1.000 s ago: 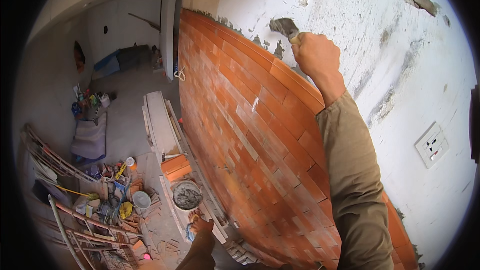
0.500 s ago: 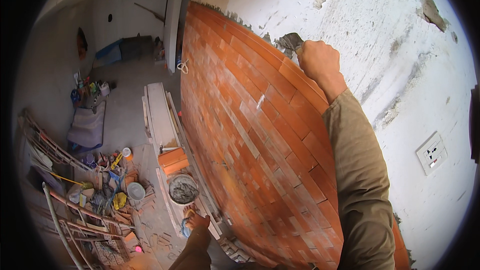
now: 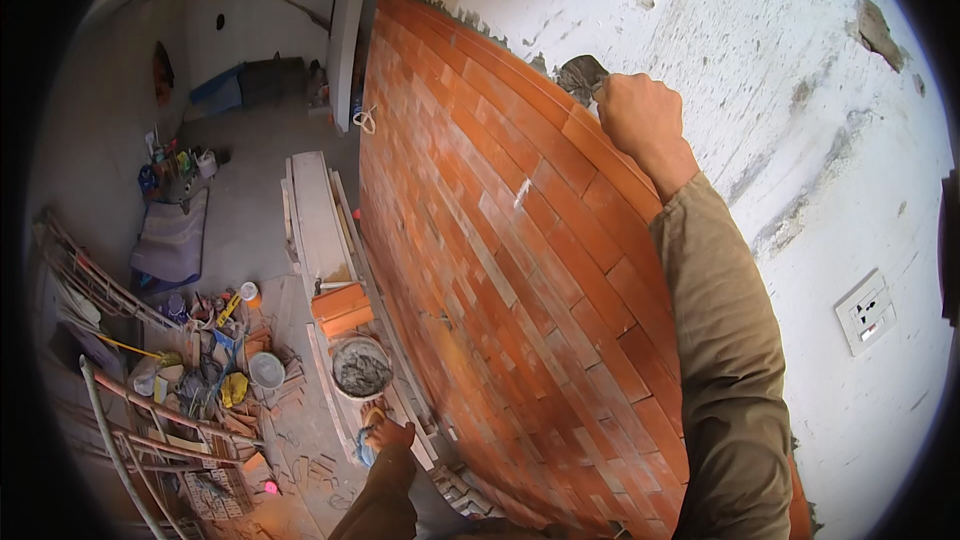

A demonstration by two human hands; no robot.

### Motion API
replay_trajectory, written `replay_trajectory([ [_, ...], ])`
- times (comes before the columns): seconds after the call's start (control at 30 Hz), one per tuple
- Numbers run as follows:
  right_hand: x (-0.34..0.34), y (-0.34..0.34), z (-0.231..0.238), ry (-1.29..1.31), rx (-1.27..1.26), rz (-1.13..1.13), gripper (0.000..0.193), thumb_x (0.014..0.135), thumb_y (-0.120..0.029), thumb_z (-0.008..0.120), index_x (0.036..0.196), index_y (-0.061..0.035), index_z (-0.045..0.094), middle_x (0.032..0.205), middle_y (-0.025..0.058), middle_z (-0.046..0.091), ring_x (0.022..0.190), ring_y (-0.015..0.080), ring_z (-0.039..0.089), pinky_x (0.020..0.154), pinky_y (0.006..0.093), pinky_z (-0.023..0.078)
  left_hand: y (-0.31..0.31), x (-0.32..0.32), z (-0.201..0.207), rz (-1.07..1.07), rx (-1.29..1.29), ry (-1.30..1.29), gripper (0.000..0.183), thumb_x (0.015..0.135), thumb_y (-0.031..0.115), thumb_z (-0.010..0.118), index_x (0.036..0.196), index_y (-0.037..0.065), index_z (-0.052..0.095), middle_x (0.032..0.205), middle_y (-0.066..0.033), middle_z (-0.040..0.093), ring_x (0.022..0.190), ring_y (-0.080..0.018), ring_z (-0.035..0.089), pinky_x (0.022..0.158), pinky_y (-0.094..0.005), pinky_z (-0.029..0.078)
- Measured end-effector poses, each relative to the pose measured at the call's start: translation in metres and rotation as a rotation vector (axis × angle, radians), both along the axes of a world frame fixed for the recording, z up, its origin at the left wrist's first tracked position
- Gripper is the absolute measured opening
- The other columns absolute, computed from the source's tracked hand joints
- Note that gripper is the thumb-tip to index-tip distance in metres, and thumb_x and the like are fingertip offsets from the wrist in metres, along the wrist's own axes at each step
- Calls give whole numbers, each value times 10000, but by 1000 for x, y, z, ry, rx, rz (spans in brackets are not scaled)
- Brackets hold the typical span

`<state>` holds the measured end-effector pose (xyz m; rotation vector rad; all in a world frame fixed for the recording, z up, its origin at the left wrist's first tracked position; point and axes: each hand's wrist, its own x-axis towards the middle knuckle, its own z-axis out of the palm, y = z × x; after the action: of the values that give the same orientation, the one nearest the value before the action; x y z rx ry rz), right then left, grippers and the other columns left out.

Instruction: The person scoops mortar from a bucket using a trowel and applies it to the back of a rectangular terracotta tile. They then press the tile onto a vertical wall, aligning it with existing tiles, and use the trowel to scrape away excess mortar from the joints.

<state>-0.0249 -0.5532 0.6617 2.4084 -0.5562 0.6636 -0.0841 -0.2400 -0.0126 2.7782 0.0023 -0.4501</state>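
Note:
My right hand (image 3: 645, 122) is closed around the handle of a trowel (image 3: 580, 77), its dark blade smeared with mortar. The blade lies against the white wall just above the top course of the orange brick wall (image 3: 560, 270). Lower down, my left hand (image 3: 388, 432) curls around a blue and tan thing (image 3: 366, 448), perhaps a cloth; the fingers partly hide it. Just beyond that hand stands a round bucket (image 3: 361, 368) of wet grey mortar. Orange bricks (image 3: 342, 309) sit on the planks behind the bucket.
Long planks (image 3: 322, 215) run beside the brick wall. At left, tools, broken bricks and a pale bucket (image 3: 267, 371) litter the floor, near metal rails (image 3: 120, 450). A rolled mat (image 3: 172, 240) lies farther back. A wall socket (image 3: 866, 311) is at right.
The view has shifted slightly. My right hand and the trowel remain at the wall's top edge, the blade turned a little. My left hand stays beside the mortar bucket.

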Motion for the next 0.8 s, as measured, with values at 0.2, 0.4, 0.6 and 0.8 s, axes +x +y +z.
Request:
replay_trajectory([
  [0.2,-3,0,0,13,-25,-19,135,807,-70,614,845,-21,733,863,202,731,784,372,729,661,458,574,-11,2,34,7,92,234,696,782,558,665,1238,34,672,1338,-145,582,1226,-411,553,1007,-557,387],
  [0.4,0,1,0,33,-50,-14,130,805,-71,621,845,-27,737,864,194,733,787,366,732,665,455,577,-8,3,50,18,114,231,775,732,508,721,1323,32,565,1276,-154,650,1232,-368,574,1011,-549,416],
  [0.6,-6,-2,-1,23,-71,-16,144,823,-81,602,849,-32,734,859,198,730,781,368,730,670,465,575,-10,1,46,-5,111,239,804,742,530,714,1350,32,544,1333,-137,618,1245,-371,564,1016,-541,412],
  [0.8,0,-9,-9,21,-89,42,147,832,-90,587,841,-32,721,841,204,722,772,372,726,670,472,571,-11,0,47,7,132,210,780,750,560,693,1306,24,592,1353,-144,583,1233,-383,566,1015,-544,405],
])
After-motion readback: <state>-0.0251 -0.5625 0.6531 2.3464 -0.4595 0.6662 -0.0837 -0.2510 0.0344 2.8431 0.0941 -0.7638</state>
